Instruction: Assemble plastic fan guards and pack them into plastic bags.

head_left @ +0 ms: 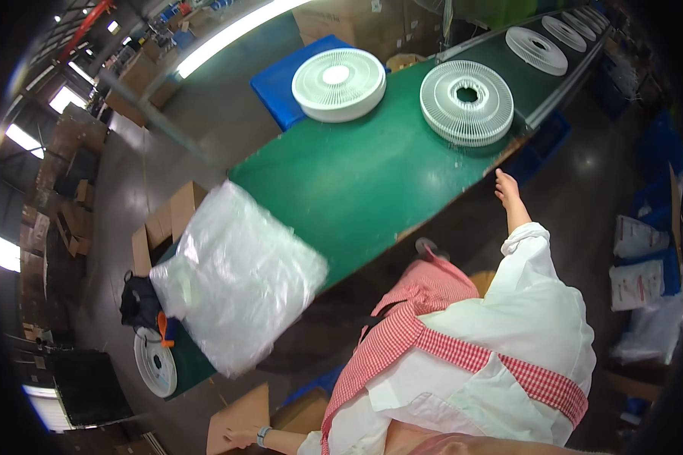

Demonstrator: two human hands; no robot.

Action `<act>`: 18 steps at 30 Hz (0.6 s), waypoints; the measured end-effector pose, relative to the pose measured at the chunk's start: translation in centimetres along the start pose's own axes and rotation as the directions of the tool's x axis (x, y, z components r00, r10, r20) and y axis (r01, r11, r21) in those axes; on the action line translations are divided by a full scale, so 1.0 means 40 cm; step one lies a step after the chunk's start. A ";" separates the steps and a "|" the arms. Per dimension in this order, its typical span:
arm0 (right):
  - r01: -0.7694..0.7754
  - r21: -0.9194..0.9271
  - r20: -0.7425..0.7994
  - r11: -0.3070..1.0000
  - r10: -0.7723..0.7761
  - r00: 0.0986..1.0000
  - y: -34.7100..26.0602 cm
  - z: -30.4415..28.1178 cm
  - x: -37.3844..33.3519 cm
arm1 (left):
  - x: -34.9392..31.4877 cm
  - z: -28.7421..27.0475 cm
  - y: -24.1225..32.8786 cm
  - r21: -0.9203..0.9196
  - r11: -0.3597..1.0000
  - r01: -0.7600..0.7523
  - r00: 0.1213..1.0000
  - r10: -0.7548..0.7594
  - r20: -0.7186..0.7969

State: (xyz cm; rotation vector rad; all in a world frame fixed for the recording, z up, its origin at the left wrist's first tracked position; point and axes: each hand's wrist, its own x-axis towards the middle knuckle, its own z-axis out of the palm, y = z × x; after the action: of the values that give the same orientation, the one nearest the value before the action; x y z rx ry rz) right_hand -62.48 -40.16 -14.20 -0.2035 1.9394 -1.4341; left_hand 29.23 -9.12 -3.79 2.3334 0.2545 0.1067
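My right hand reaches out just off the edge of the green-topped table, fingers loosely apart, holding nothing I can see. The nearest thing to it is a white round fan grille with a hole in its centre. A second white round fan part, with a closed centre, lies farther left at the table's far edge. My left hand is low at the left, fingers stretched out against or beside a cardboard box flap; contact is hard to tell. A stack of clear plastic bags covers the table's near left end.
More white grilles line the dark conveyor at far right. A blue bin stands behind the table. At the left end are a black bag, an orange tape dispenser and a white round part. Packed bags sit at right.
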 end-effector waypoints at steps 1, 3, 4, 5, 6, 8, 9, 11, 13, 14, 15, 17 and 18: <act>-0.029 0.078 -0.034 0.997 0.032 0.999 -0.044 0.027 0.070 | -0.079 0.032 0.044 -0.164 0.984 -0.065 0.998 0.067 0.006; 0.066 0.423 0.106 0.904 -0.121 0.987 -0.093 0.036 0.205 | -0.252 0.148 0.167 -0.477 0.861 -0.179 0.974 0.223 0.037; 0.113 0.513 0.102 0.851 -0.191 0.976 -0.104 0.044 0.285 | -0.355 0.226 0.234 -0.617 0.761 -0.201 0.949 0.307 0.070; -0.002 0.504 -0.014 0.864 0.011 1.000 -0.134 0.093 0.314 | -0.486 0.279 0.298 -0.628 0.750 -0.208 0.931 0.350 0.109; -0.046 0.580 0.000 0.813 0.056 0.998 -0.173 0.144 0.312 | -0.630 0.316 0.357 -0.628 0.775 -0.063 0.890 0.328 0.316; -0.224 0.786 0.326 0.576 -0.080 0.942 -0.197 0.199 0.395 | -0.850 0.441 0.431 -0.603 0.795 0.061 0.687 0.405 0.603; -0.282 0.762 0.437 0.582 -0.141 0.889 -0.208 0.229 0.371 | -0.960 0.483 0.483 -0.522 0.853 -0.013 0.575 0.433 0.694; -0.379 0.768 0.554 0.517 -0.237 0.798 -0.363 0.275 0.237 | -1.254 0.499 0.586 -0.587 0.793 -0.160 0.229 0.608 0.760; -0.286 0.756 0.540 0.589 -0.314 0.781 -0.475 0.314 0.143 | -1.501 0.488 0.643 -0.789 0.409 -0.457 -0.166 0.833 0.528; -0.238 0.738 0.532 0.631 -0.328 0.781 -0.522 0.348 0.085 | -1.621 0.425 0.684 -0.825 0.119 -0.552 -0.395 0.834 0.385; -0.190 0.687 0.522 0.701 -0.294 0.801 -0.549 0.376 0.023 | -1.701 0.372 0.720 -0.809 -0.192 -0.556 -0.615 0.749 0.245; -0.194 0.567 0.607 0.801 -0.248 0.755 -0.570 0.438 -0.088 | -1.753 0.399 0.749 -0.736 -0.400 -0.546 -0.669 0.737 0.095; -0.224 0.538 0.668 0.813 -0.249 0.701 -0.581 0.451 -0.144 | -1.770 0.417 0.764 -0.615 -0.574 -0.541 -0.705 0.708 -0.041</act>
State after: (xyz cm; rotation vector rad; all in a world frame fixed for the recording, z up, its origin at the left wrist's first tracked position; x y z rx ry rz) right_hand -53.46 -59.88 6.48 -0.4146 0.7960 -1.5741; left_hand -32.74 -56.88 6.43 1.0063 -2.3974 0.2670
